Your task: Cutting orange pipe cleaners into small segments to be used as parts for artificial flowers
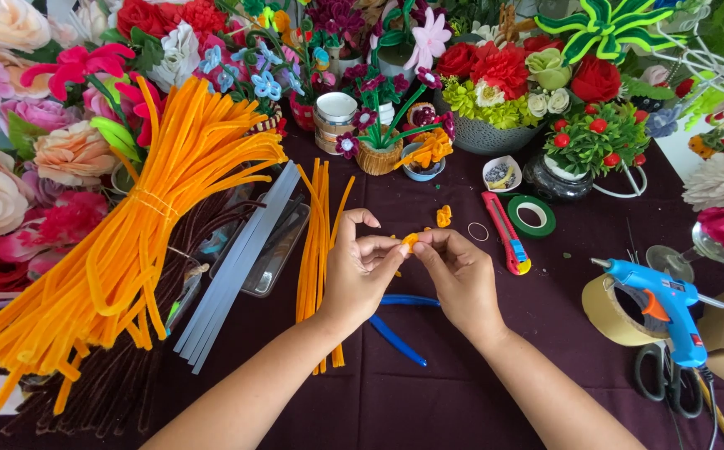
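Observation:
My left hand (359, 271) and my right hand (459, 277) meet over the dark purple tablecloth (462, 392), fingertips pinching a small curled piece of orange pipe cleaner (410, 241) between them. A few straight orange pipe cleaners (315, 242) lie just left of my left hand. Another small orange curl (444, 217) rests on the cloth beyond my fingers. Under my wrists lies a pair of blue-handled pliers (397, 337).
A big bundle of orange pipe cleaners (120, 250) fills the left side, with glue sticks (233, 271) beside it. A red utility knife (505, 232), green tape roll (533, 216), blue glue gun (662, 304), masking tape (608, 312) and scissors (666, 379) sit right. Artificial flowers ring the back.

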